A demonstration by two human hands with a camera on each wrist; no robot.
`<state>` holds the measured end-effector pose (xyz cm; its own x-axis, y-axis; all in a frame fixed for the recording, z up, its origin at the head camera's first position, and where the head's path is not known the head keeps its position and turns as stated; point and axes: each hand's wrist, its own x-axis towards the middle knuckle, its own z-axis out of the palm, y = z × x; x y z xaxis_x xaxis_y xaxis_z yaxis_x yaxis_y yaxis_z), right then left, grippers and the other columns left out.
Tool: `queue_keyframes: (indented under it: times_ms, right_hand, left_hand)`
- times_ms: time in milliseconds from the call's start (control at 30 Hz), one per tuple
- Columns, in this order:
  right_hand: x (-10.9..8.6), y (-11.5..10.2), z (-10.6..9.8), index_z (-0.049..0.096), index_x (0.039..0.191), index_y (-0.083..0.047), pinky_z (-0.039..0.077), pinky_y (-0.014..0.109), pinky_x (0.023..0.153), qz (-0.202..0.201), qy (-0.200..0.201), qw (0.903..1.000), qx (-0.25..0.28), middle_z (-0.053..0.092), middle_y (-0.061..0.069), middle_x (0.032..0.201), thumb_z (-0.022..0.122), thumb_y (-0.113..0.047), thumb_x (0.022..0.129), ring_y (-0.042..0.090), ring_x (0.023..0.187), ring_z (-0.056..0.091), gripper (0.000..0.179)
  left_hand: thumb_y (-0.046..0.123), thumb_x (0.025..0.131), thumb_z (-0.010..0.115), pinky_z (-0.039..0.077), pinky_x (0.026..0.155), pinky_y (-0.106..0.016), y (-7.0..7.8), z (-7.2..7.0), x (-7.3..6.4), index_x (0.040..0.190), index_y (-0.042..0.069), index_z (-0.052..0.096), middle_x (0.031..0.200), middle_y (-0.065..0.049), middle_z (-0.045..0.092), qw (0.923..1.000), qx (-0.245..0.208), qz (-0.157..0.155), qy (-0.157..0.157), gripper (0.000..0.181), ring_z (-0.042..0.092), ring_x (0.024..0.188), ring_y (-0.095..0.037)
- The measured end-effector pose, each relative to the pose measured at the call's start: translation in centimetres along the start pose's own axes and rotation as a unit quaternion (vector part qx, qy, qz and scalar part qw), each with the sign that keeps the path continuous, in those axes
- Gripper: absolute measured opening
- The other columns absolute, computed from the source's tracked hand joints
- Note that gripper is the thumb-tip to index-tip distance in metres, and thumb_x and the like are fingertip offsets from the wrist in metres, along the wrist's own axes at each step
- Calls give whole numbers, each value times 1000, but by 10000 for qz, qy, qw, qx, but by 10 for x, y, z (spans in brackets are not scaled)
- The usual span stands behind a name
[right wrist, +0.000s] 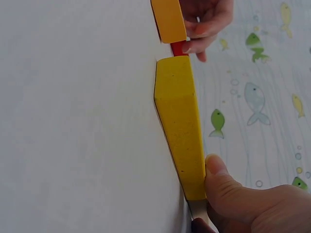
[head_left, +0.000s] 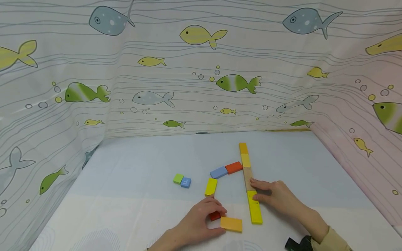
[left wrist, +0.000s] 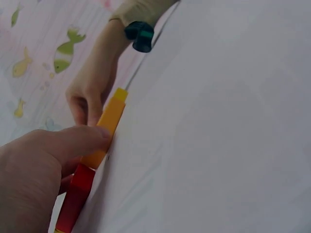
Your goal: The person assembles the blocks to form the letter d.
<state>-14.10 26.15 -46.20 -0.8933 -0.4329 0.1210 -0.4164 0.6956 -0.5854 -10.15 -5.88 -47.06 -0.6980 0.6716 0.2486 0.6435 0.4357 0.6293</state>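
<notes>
My left hand [head_left: 201, 219] pinches an orange block [head_left: 231, 224] at its left end, thumb on the near side and fingers on the far side. Partly hidden under that hand, a red block [head_left: 215, 216] meets the orange one. My right hand [head_left: 282, 197] rests against the right side of a straight row. Its thumb touches a long yellow block [head_left: 255, 211], and its forefinger touches a plain wooden block [head_left: 248, 178]. The row continues away from me with a yellow block [head_left: 246, 160] and an orange-yellow block [head_left: 243, 148].
A red block [head_left: 234, 167] and a blue block [head_left: 218, 172] slant leftward from the row. Below them lies a yellow block [head_left: 211, 187], near the left fingertips. A green block [head_left: 178, 179] and a small blue block [head_left: 185, 182] sit together farther left. Fish-patterned cloth [head_left: 194, 69] surrounds the table.
</notes>
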Motion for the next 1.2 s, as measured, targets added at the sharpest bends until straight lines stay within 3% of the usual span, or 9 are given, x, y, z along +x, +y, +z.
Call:
queue_keyframes:
  times_ms: [500,767,833,1067,1200]
  right_hand:
    - [0,-1,0,66,133,-13,51,50,98,34,-21,10000,-2,65,-2,133,75,-41,86,27,126,59,56]
    - [0,-2,-1,65,134,-13,52,49,98,144,-82,9999,-6,66,-2,132,76,-40,85,27,126,59,57]
    - [0,-2,-1,65,134,-12,52,49,98,127,-71,9999,-9,66,-2,132,76,-40,85,27,126,60,57]
    - [-1,-2,-1,64,134,-13,52,49,98,204,-83,9998,36,65,-2,133,75,-42,86,27,126,59,58]
    - [0,-1,-1,65,134,-14,52,49,99,247,-82,9996,54,65,-3,134,75,-43,86,27,127,59,57]
  left_hand:
    - [37,87,78,43,113,-40,1,0,-1,116,27,67,110,21,64,9998,-124,-131,-7,33,55,116,-2]
    - [37,87,78,53,94,-22,-3,-1,-3,119,26,66,109,19,65,9979,-619,-167,95,36,56,104,-2]
    - [36,87,78,53,96,-23,-4,-1,-3,120,26,66,110,18,64,9974,-693,-178,130,36,56,104,-2]
    - [31,90,76,55,94,-27,-11,-8,-7,121,23,66,114,13,67,9943,-887,9,594,34,59,108,-6]
    - [29,93,72,55,95,-32,-18,-19,-10,120,21,67,115,10,68,9910,-943,-224,921,29,62,107,-10]
